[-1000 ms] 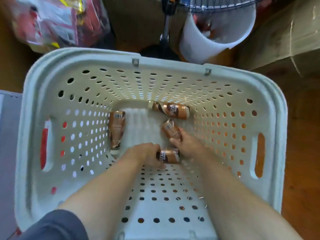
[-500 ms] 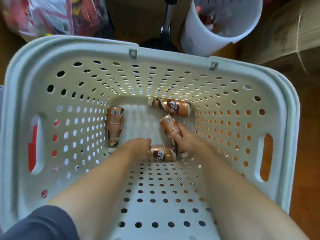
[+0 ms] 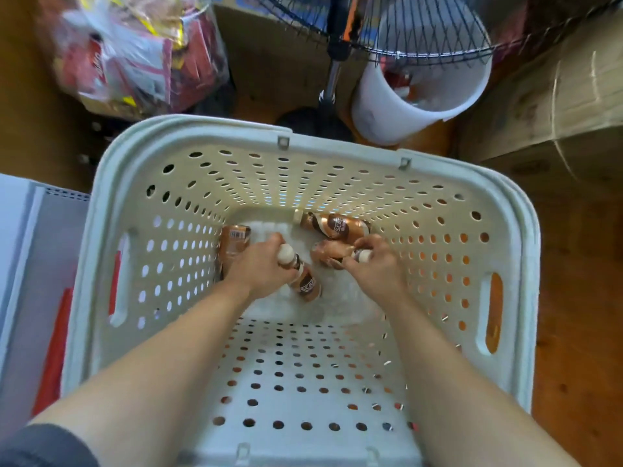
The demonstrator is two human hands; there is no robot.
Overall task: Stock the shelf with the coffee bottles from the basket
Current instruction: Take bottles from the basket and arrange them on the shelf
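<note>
A pale perforated plastic basket fills the view, and both my arms reach down into it. My left hand is shut on a brown coffee bottle near its white cap, with the bottle's base tilted down to the right. My right hand is shut on a second coffee bottle by its capped neck. A third bottle lies on its side against the far wall. Partly hidden behind my left hand, another bottle lies by the left wall.
A grey shelf edge with a red strip lies to the left of the basket. Beyond the basket stand a fan pole, a white bucket and a bag of packets. Cardboard boxes are at the right.
Both hands have closed on bottles and lifted them off the basket floor. The left hand's bottle has swung from lying flat to tilted cap-up. The camera has pulled back, showing more surroundings.
</note>
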